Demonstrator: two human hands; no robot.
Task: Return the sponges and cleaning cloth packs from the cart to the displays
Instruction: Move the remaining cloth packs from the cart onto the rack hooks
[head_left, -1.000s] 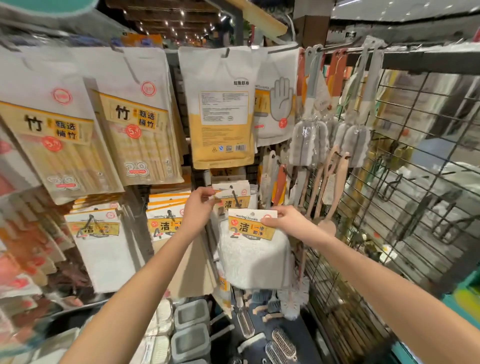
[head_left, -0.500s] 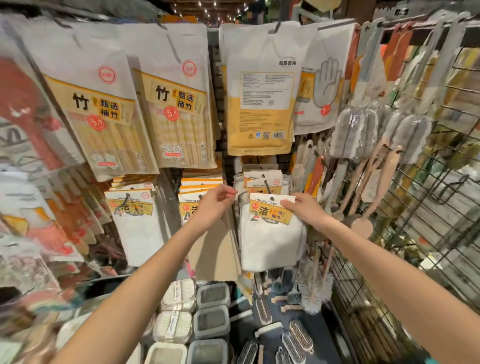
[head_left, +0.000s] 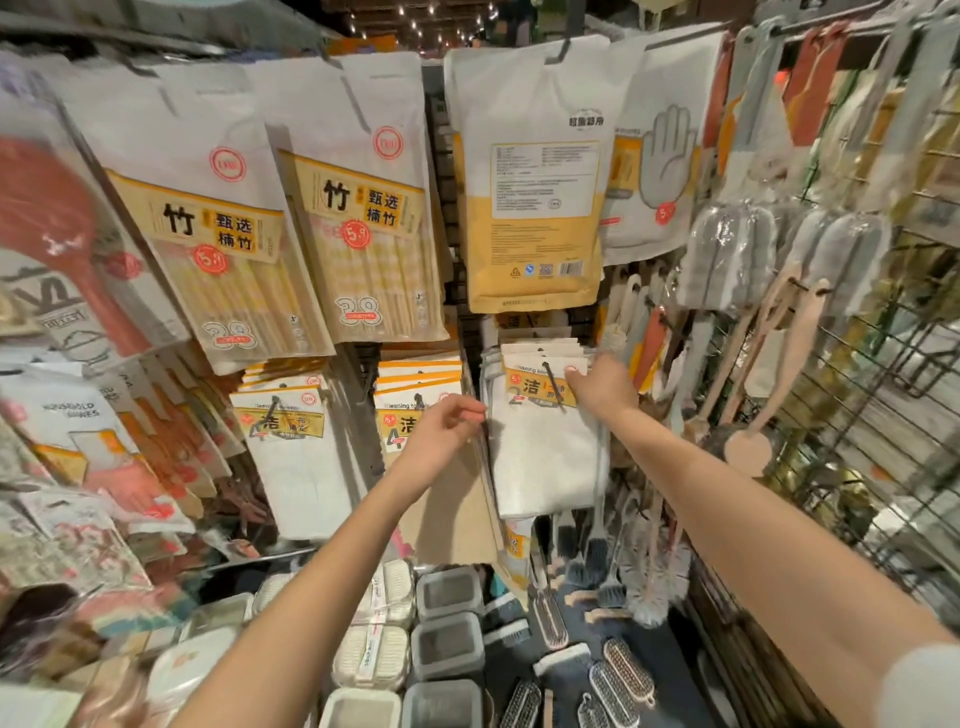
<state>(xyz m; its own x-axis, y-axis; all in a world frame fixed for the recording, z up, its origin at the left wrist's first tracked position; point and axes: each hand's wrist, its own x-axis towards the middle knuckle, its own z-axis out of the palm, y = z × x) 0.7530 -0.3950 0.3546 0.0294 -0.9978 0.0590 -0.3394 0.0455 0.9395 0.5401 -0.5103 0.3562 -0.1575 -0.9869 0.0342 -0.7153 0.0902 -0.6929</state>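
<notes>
The right hand (head_left: 597, 387) is pinching the cloth pack (head_left: 545, 457) by its header — the left hand (head_left: 441, 431) is curling beside it; I cannot tell its grip.

Bamboo packs (head_left: 363, 249): "竹", "甄选楠竹", "5.9", "38". Cloth pack (head_left: 540, 447): "cleaning", "洁", "2". Mid pack (head_left: 402, 421): "洁", "4", "5.9".

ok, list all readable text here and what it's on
"竹 甄选楠竹", "5.9", "38": chopstick packs
"cleaning tow", "洁", "2": cloth pack the right hand holds
"洁", "4": neighbouring cloth packs
"HOUSEHOLD": far-left pack, rest blurred
Yellow pouch label: too small to read
</notes>
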